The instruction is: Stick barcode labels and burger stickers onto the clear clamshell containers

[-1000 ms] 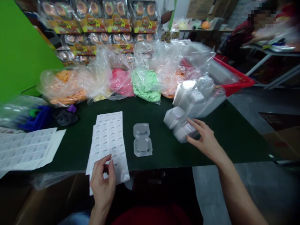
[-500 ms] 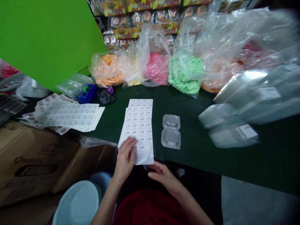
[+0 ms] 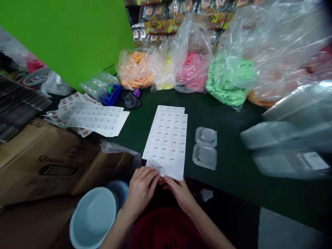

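White sheets of barcode stickers (image 3: 169, 138) lie overlapped on the dark green table, their near edge at the table's front. My left hand (image 3: 144, 185) is closed at the lower left corner of the top sheet, thumb and fingers pinched together. At the sheet's bottom edge, my right hand (image 3: 177, 192) grips the paper, thumb on top and fingers underneath. The two hands nearly meet there. Whether a loose sticker is between the left fingertips cannot be made out. Just right of the sheets sits an opened clear plastic clamshell box (image 3: 204, 147), apart from both hands.
Bags of orange (image 3: 137, 71), pink (image 3: 193, 74) and green pieces (image 3: 230, 81) line the back. Stacked clear boxes (image 3: 287, 152) stand at right. More sticker sheets (image 3: 95, 117) and a blue tape dispenser (image 3: 112, 95) are left. Below are cardboard boxes (image 3: 57, 159) and a pale blue basin (image 3: 93, 214).
The view has swung left. My left hand has slid down from the sheet's printed area to its lower corner and pinched. My right hand has come in and taken hold of the bottom edge.
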The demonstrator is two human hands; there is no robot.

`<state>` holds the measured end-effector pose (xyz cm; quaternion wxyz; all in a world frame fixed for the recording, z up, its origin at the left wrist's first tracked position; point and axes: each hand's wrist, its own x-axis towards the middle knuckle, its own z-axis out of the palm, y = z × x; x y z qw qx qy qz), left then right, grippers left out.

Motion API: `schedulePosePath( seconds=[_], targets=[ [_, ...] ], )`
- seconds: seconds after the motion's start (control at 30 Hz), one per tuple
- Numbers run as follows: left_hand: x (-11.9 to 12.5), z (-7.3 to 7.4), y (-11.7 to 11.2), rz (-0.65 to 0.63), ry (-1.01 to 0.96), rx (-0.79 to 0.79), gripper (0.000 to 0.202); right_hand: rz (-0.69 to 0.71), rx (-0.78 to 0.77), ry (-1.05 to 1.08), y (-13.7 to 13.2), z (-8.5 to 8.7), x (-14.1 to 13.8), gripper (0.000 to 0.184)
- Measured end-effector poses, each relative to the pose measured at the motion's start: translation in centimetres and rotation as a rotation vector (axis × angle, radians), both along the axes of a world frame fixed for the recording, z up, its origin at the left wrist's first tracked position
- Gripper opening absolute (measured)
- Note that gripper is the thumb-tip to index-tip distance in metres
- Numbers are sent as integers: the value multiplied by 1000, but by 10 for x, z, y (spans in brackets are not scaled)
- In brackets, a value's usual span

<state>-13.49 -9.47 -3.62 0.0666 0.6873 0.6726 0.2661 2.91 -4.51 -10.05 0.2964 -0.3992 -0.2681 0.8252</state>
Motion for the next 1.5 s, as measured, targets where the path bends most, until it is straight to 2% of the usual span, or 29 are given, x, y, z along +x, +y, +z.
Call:
schedulePosePath(
  seconds=[0.1,0.23,0.4,0.47,0.57,0.7,0.77,0.83,0.9,0.97,1.0,1.1,1.2,1.33,1.4,1.47,1.5],
  targets=[
    [1,-1,-6,-24,78,24,12,24,121,-73,0,0,-1,37],
    [1,-4,0,-45,156,28,15,51,225,-148,3,-2,0,34],
    [-2,-5,5,-121,199,8,16,54,247,-171,6,-5,1,33],
    [-2,-7,6,-107,169,-4,16,51,240,-169,6,-4,0,33],
    [-2,-9,11,21,16,-29,16,44,201,-159,7,0,-3,36],
    [-8,-8,22,361,-398,-66,13,28,122,-156,8,3,-9,44],
    [-11,-6,27,516,-629,-8,17,15,85,-158,8,5,-8,52],
    [-11,-3,28,584,-723,133,20,72,33,-142,8,11,-3,60],
    [-5,0,25,522,-611,267,15,237,-17,-90,9,23,7,63],
    [7,2,17,356,-392,319,12,353,-37,-18,10,41,18,59],
    [15,2,13,261,-292,320,17,337,-33,13,12,50,23,56],
    [39,1,2,38,-156,318,33,91,3,45,20,70,33,43],
    [56,3,1,-77,-196,284,38,-49,55,-15,32,76,39,34],
    [58,21,15,37,-466,59,46,-27,208,-140,43,75,52,31],
    [55,32,25,51,-552,-57,35,37,304,-176,45,77,60,27],
    [54,41,35,-21,-562,-130,10,76,369,-204,45,82,68,25],
    [55,44,40,-63,-557,-154,8,82,385,-217,45,84,71,24]
  ],
)
